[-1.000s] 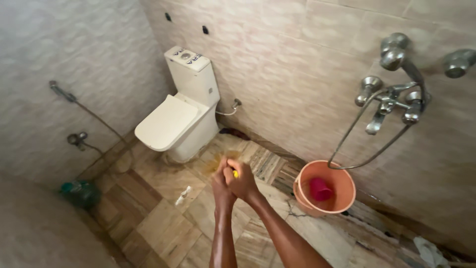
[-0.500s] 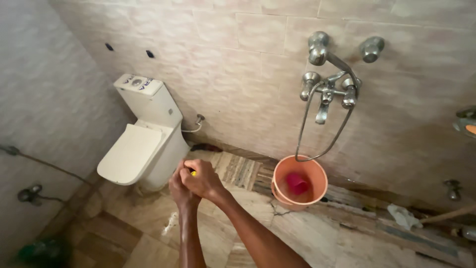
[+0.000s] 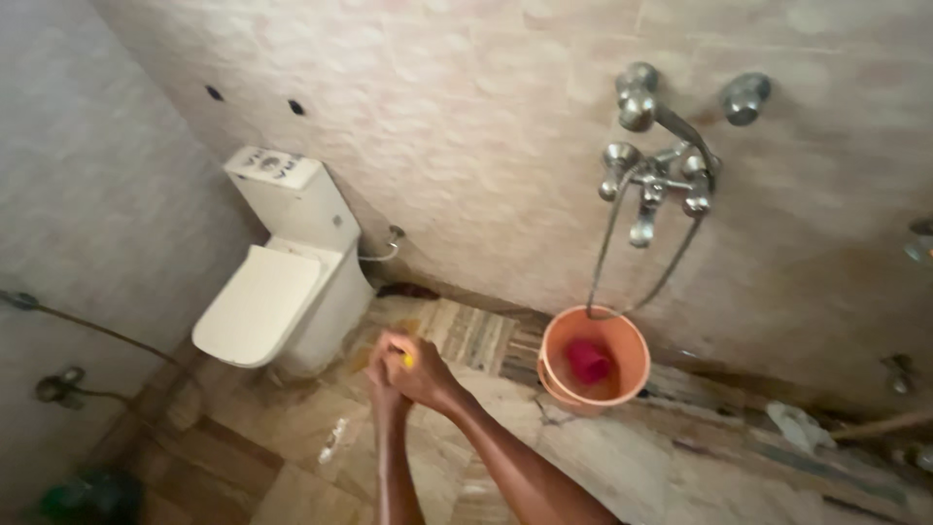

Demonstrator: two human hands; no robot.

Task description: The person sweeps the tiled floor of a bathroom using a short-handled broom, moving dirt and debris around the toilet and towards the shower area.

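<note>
My two hands are clasped together low in the middle of the view, above the tiled floor. My right hand [image 3: 423,374] wraps over my left hand [image 3: 382,381]. A small yellow thing [image 3: 408,361] shows between the fingers; which hand grips it I cannot tell. Both forearms look wet. A white toilet [image 3: 282,282] with its lid down stands to the left of my hands. An orange bucket [image 3: 562,374] with a pink mug [image 3: 588,360] inside sits to the right.
Chrome taps [image 3: 656,175] with a looped hose hang on the tiled wall above the bucket. A spray hose [image 3: 58,321] runs along the left wall. A dark green object [image 3: 87,496] lies at the bottom left. A white cloth [image 3: 797,423] lies by the right wall.
The view swung right from a second ago, bringing the taps toward the middle. My clasped hands shifted a little lower and right in the last half second, still pressed together.
</note>
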